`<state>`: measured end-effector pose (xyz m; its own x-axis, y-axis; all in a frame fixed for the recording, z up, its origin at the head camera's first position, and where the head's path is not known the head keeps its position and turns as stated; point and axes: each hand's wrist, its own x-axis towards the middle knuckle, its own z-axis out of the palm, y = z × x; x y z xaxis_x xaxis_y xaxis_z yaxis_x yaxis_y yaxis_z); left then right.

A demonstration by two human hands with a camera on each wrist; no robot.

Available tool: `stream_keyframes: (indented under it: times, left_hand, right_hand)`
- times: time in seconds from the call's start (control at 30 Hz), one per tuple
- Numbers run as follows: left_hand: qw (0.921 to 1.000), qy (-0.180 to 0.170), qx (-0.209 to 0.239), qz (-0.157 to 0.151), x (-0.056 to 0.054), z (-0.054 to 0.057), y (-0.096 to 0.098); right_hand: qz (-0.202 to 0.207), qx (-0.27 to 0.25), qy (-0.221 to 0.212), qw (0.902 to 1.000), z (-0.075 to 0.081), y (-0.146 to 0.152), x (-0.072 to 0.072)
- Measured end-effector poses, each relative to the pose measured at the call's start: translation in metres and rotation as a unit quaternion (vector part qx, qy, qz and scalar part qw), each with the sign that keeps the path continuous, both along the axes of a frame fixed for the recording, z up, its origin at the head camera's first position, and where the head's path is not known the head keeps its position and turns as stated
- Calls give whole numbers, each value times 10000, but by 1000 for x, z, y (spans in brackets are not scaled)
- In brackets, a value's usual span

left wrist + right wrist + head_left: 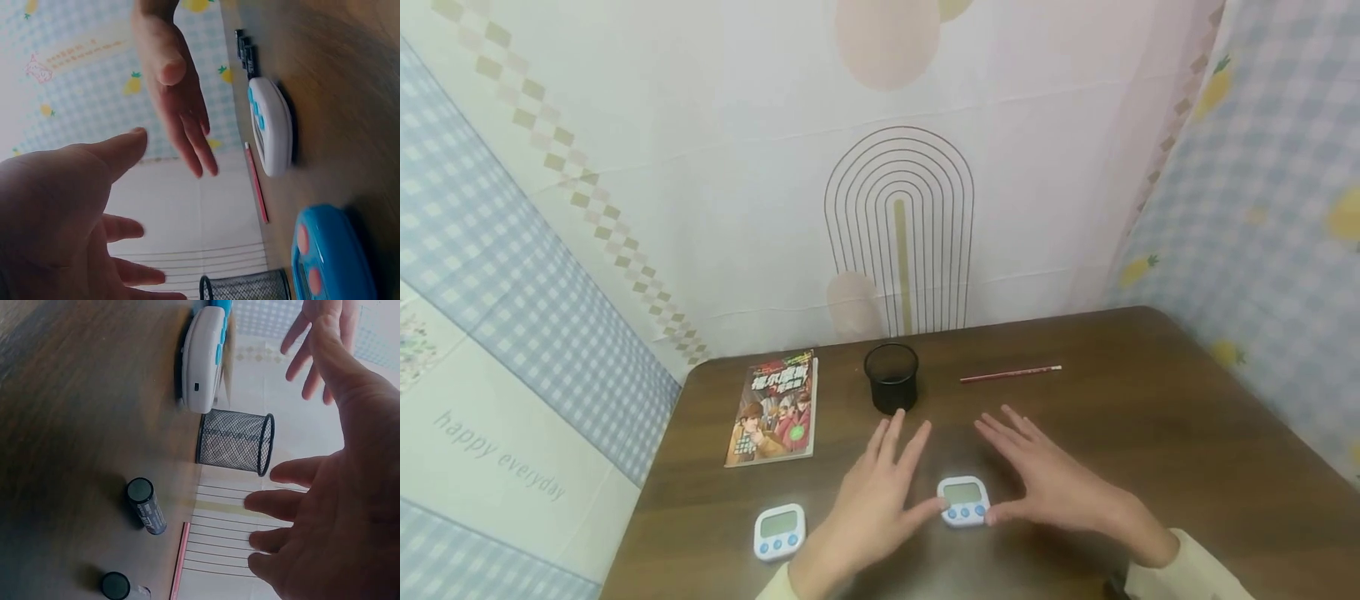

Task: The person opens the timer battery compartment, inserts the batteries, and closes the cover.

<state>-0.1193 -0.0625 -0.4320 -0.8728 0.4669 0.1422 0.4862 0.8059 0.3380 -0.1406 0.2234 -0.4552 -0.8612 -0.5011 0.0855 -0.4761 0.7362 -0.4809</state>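
A white timer with blue buttons lies on the table between my hands. My left hand hovers to its left with fingers spread. To its right my right hand is held above the table, fingers extended. Both wrist views show the hands apart from the timer, holding nothing. A second white timer lies left of my left hand. The left wrist view shows a blue timer with pink buttons, which the head view does not show. Two dark batteries stand out in the right wrist view; the head view hides them.
A black mesh pen holder stands near the back of the brown table. A red pencil lies to its right, a comic-style book to its left. Patterned cloth hangs behind and along both sides.
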Motion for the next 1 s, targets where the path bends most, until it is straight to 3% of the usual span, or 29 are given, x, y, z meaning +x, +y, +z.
stream_keyframes:
  times: [0.2, 0.4, 0.73, 1.0]
  left_hand:
    - [9978, 394, -381, -361, -2, 2, 12]
    - [9944, 680, -488, -652, -5, 1, 21]
    - [9886, 718, -886, -988, -5, -7, 40]
    - [9809, 633, -1402, -1193, -2, -18, 57]
  right_hand:
    - [222, 45, 5, 9997, 1, 4, -6]
    - [322, 40, -9, 9995, 6, 7, -10]
    - [437, -169, -128, 9988, 2, 6, -5]
    - [595, -157, -542, 9966, -3, 6, -4]
